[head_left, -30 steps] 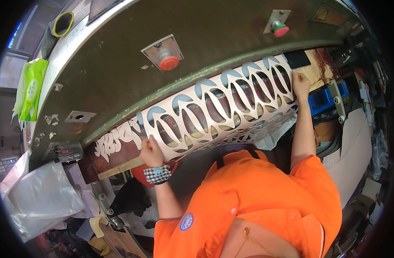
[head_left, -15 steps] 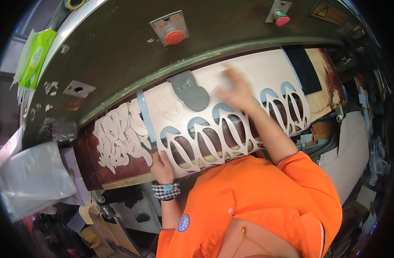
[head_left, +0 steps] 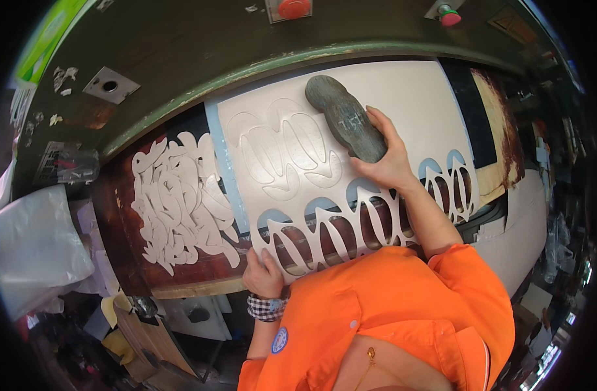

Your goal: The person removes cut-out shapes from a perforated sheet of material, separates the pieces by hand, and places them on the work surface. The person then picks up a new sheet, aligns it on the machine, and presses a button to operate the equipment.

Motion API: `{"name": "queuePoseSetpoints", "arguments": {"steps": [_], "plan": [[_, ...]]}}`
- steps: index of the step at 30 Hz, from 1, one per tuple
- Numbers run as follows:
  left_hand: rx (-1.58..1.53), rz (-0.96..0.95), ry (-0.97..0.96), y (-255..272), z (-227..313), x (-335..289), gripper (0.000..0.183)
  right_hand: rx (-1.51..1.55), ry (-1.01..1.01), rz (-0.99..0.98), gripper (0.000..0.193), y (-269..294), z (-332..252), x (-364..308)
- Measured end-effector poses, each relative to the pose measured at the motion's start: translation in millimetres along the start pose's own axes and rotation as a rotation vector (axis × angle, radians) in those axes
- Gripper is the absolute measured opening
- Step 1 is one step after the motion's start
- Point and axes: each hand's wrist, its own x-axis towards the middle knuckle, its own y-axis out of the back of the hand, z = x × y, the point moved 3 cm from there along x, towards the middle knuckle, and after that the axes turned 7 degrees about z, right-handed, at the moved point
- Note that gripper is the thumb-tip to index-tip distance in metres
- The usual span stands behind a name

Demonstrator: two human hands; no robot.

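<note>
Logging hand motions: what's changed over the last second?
The right hand let go of the pale sheet and now grips the dark sole-shaped block, shifted rightward across the sheet since half a second ago. The cut-out part came toward the orange shirt, with uncut sheet now behind it. Unchanged: left hand at the sheet's left edge, pale cut pieces left of the sheet.

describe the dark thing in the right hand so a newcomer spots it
Before the green machine lies a wide pale sheet. The right hand grips a sole-shaped block there; its dark grey-green colour sets it apart from the pale cutouts piled left.
</note>
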Motion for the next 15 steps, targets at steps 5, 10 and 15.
{"name": "queuePoseSetpoints", "arguments": {"steps": [5,10,15], "plan": [[0.025,0.040,-0.041,1,4,3,0.028,-0.334,0.358,0.040,0.089,-5,2,-4],[0.032,0.038,-0.030,-1,0,3,0.033,-0.344,0.412,0.033,0.084,3,2,-10],[-0.001,0.172,-0.125,-1,6,8,0.029,-0.195,0.292,0.604,0.032,91,-24,13]]}}
